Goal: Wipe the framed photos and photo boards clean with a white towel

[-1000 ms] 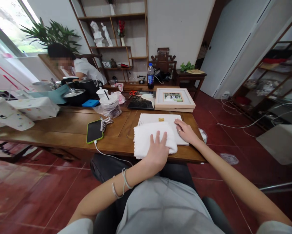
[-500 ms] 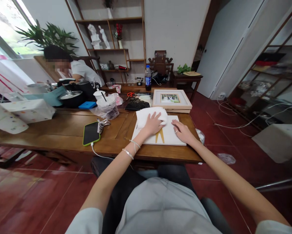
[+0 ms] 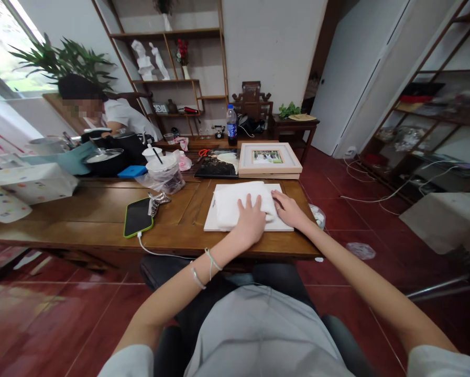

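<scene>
My left hand [image 3: 250, 222] lies flat with fingers spread on a folded white cloth [image 3: 235, 203]. The cloth covers most of a white flat board [image 3: 215, 224] on the wooden table [image 3: 101, 209]. My right hand [image 3: 288, 209] rests with fingers stretched out on the board's right part, touching the cloth's edge. Just beyond the board stands a light wooden picture frame [image 3: 269, 158] lying flat, with a dark picture [image 3: 218, 164] to its left.
A green-cased phone [image 3: 138, 217] on a cable lies left of the board, beside a metal clip [image 3: 157, 199]. Farther left are a plastic cup in a bag [image 3: 162, 172], pots and a printed box [image 3: 34, 183]. Another person [image 3: 101, 112] sits at the far end. Cables cross the red floor at right.
My left hand slid the cloth from the board's near edge up to its far edge, then back toward me to the middle. My right hand stayed on the board.
</scene>
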`<state>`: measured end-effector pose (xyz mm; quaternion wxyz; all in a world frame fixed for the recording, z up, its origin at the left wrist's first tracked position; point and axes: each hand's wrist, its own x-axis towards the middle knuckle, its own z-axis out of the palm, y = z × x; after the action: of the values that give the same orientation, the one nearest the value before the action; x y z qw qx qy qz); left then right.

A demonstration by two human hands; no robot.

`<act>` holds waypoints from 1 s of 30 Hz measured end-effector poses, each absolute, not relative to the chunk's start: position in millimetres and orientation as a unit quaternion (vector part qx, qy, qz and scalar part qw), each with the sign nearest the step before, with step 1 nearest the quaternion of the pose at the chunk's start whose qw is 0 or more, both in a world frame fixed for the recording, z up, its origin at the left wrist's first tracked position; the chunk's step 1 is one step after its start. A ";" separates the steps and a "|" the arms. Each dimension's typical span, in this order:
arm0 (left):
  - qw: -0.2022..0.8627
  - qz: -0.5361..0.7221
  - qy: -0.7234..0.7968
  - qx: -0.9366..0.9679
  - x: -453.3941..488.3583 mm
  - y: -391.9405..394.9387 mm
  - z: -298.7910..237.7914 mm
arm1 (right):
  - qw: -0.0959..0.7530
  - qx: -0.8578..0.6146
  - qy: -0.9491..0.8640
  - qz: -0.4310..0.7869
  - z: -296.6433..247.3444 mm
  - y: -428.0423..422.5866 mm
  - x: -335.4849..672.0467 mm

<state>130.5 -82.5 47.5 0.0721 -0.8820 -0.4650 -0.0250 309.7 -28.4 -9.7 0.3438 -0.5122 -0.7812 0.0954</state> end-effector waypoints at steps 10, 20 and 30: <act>0.054 -0.017 -0.432 -0.900 124.6 -83.6 49.8 | 0.357 -0.502 -0.781 0.098 -11.6 -27.1 311.6; 0.038 -0.051 -0.458 -0.887 130.2 -4.0 41.3 | 0.343 -0.511 -0.783 0.088 -8.0 -30.0 309.5; 0.087 -0.005 -0.451 -0.888 139.9 -112.8 48.2 | 0.334 -0.515 -0.783 0.099 -9.2 -28.2 311.9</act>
<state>139.9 -112.8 48.2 0.0865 -0.8884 -0.4508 -0.0051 311.9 -28.2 -9.2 0.3339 -0.5154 -0.7829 0.0993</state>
